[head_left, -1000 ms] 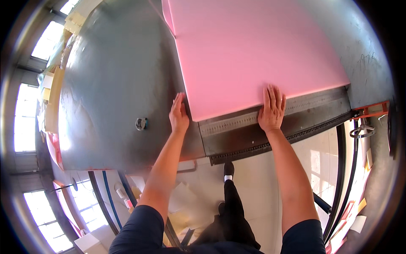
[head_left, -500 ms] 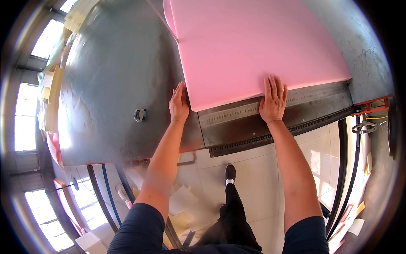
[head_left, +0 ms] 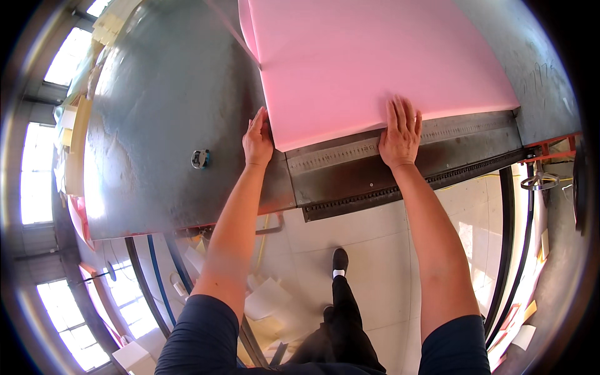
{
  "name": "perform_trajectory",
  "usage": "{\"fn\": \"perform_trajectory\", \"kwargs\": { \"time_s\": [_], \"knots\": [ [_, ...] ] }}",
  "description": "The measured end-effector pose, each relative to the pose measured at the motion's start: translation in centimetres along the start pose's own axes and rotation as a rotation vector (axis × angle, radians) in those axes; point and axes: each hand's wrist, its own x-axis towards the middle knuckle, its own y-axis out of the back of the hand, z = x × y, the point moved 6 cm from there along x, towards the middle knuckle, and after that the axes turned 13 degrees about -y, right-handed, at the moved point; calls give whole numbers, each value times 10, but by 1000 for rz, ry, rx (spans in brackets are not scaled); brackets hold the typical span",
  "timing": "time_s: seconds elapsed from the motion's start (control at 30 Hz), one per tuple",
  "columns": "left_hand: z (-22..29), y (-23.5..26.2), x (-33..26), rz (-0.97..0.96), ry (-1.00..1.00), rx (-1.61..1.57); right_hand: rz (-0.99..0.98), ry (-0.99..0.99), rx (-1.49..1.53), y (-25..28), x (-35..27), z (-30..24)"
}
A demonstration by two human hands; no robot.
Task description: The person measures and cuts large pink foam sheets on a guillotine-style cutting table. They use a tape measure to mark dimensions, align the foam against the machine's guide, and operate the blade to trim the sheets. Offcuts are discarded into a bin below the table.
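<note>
A thick pink foam slab (head_left: pixel 375 69) lies on the grey metal table. My left hand (head_left: pixel 257 140) is open, fingers stretched out and close together, set on edge beside the slab's near left corner. My right hand (head_left: pixel 400 132) is open too; its fingers lie on the slab's near edge and its palm is over the ruler strip (head_left: pixel 331 157). Neither hand grasps anything. A thin blade or wire (head_left: pixel 232 31) runs down to the slab's left side, where a narrow strip (head_left: pixel 245 25) stands partly apart from the main body.
A small tape measure (head_left: pixel 200 159) rests on the left tabletop (head_left: pixel 162 106). A dark toothed rail (head_left: pixel 356 205) borders the near edge. At right are a red frame (head_left: pixel 553 149) and a metal handwheel (head_left: pixel 540 181). Pale foam offcuts (head_left: pixel 270 299) lie on the floor below left.
The table, slab, tape measure and both my hands have shifted slightly away from me. The blade now meets the slab closer to its near left corner. Both hands keep their pose.
</note>
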Motion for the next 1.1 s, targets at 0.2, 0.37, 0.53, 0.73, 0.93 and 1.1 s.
{"fn": "perform_trajectory", "kwargs": {
  "time_s": [0.2, 0.37, 0.53, 0.73, 0.93, 1.1],
  "knots": [
    [-3, -2, 0, 6, 6, -5, 6, -4, 8, 1, 0, -2],
    [1, 2, 0, -1, 19, -1, 16, 3, 11, 0, -4, -2],
    [2, 3, 0, -1, 6, -15, 39, 12, 24, 1, -7, -3],
    [-3, 1, -3, 6, -8, -8, 48, 15, 41, 0, -10, -3],
    [-22, -1, -6, 39, -1, -69, 55, 18, 43, 0, -12, -7],
    [-22, -2, -8, 34, 31, -88, 65, 26, 31, 0, -13, -6]
  ]
}}
